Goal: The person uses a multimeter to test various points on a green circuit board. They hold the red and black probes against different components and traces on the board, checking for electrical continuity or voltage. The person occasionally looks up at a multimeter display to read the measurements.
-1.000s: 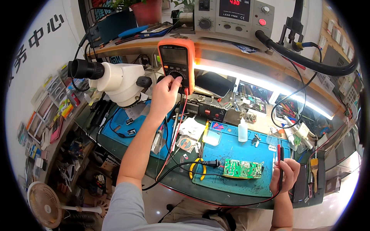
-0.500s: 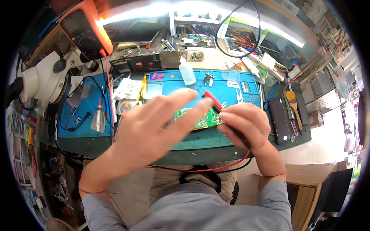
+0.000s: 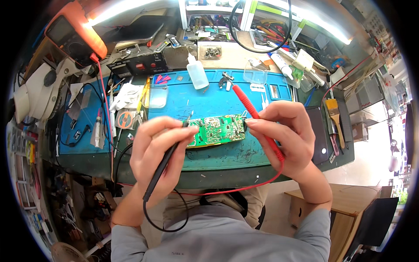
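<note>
A green circuit board (image 3: 216, 130), its soldered face up, is between my two hands over the blue mat. My left hand (image 3: 150, 150) is closed round a black test probe (image 3: 159, 171), its tip end above the board's left end. The left fingertips overlap that end of the board. In my right hand (image 3: 290, 137) is a red test probe (image 3: 245, 101), pointing up and away to the left. The right thumb and finger meet at the board's right end; whether they pinch the board cannot be made out.
Behind the board stands a white squeeze bottle (image 3: 197, 75). An orange multimeter (image 3: 89, 32) is at the far left, above a white microscope (image 3: 37, 94). A clear plastic box (image 3: 158, 96) lies on the mat (image 3: 218, 98). To the right are a dark phone (image 3: 317, 131) and a brush (image 3: 334, 113).
Both probes were together in my right hand; now the black one is in my left hand. My left hand has drawn back leftward, uncovering the board.
</note>
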`<act>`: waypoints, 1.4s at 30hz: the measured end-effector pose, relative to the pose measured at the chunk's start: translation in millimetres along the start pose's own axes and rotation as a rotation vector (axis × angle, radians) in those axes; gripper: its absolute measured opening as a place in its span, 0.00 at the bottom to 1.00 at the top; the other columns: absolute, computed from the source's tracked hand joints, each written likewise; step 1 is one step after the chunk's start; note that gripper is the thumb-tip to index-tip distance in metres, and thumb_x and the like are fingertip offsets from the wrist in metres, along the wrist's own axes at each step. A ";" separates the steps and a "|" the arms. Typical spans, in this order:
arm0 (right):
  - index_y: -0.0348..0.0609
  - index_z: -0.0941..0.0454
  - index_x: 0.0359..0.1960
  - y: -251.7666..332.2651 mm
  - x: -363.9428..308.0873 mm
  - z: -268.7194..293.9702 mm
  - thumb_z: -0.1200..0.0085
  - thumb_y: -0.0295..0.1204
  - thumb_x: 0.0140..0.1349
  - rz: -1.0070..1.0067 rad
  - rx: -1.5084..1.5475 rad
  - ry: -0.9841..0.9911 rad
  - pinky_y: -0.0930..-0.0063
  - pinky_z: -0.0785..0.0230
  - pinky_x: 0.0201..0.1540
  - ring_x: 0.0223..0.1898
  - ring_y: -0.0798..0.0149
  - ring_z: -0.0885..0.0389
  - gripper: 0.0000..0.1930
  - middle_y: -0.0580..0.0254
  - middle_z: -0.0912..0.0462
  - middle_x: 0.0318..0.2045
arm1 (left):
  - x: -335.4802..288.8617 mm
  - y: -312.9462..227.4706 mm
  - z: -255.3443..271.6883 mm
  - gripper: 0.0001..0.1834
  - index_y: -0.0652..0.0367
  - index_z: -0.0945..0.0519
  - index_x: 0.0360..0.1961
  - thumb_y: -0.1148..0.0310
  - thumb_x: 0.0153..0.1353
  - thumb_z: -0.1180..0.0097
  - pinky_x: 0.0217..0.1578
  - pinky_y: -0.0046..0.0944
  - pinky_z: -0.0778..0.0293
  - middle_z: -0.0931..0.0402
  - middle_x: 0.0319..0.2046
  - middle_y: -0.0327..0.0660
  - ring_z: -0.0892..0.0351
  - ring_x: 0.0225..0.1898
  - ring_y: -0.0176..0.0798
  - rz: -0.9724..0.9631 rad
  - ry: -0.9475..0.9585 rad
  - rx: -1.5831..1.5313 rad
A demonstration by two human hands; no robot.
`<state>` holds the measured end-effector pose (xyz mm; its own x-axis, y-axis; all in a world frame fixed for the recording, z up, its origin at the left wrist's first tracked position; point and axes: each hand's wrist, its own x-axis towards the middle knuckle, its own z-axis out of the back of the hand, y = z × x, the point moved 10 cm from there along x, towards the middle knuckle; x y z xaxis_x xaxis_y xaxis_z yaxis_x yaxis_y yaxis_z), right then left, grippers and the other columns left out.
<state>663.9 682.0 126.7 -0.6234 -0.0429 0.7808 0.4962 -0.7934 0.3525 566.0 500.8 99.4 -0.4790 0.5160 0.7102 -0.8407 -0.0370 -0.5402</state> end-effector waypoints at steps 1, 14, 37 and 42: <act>0.36 0.12 0.46 -4.3 -1.9 2.8 0.30 0.14 0.52 -0.021 0.005 0.007 0.75 0.25 0.34 0.36 0.67 0.18 0.18 0.58 0.22 0.42 | -10.4 9.4 -3.1 0.16 0.66 0.16 0.48 0.87 0.59 0.35 0.40 0.34 0.17 0.21 0.45 0.49 0.13 0.42 0.41 0.081 -0.004 -0.076; 0.30 0.15 0.44 -37.0 -36.7 -14.0 0.42 0.24 0.68 -0.193 0.267 0.060 0.75 0.25 0.23 0.24 0.62 0.16 0.09 0.52 0.13 0.31 | -11.9 36.0 -29.4 0.13 0.56 0.14 0.44 0.69 0.59 0.28 0.43 0.39 0.27 0.11 0.43 0.40 0.17 0.40 0.42 0.150 0.217 -0.089; 0.41 0.14 0.32 -49.6 -43.9 -35.0 0.35 0.30 0.65 -0.163 0.270 0.089 0.73 0.36 0.19 0.18 0.68 0.23 0.06 0.67 0.16 0.22 | -22.4 30.8 -40.0 0.08 0.53 0.14 0.39 0.65 0.61 0.29 0.45 0.39 0.34 0.13 0.40 0.35 0.26 0.39 0.41 0.124 0.287 0.087; 0.41 0.14 0.32 -50.1 -44.5 -39.9 0.34 0.29 0.63 -0.178 0.270 0.131 0.73 0.35 0.19 0.19 0.67 0.21 0.06 0.66 0.15 0.23 | -25.1 34.9 -39.2 0.14 0.50 0.12 0.41 0.68 0.51 0.26 0.46 0.40 0.40 0.13 0.43 0.29 0.26 0.38 0.36 0.164 0.271 0.082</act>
<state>642.7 699.4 53.7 -0.7783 -0.0096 0.6278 0.5037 -0.6067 0.6151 558.6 520.1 45.0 -0.5345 0.7059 0.4649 -0.7807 -0.2016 -0.5915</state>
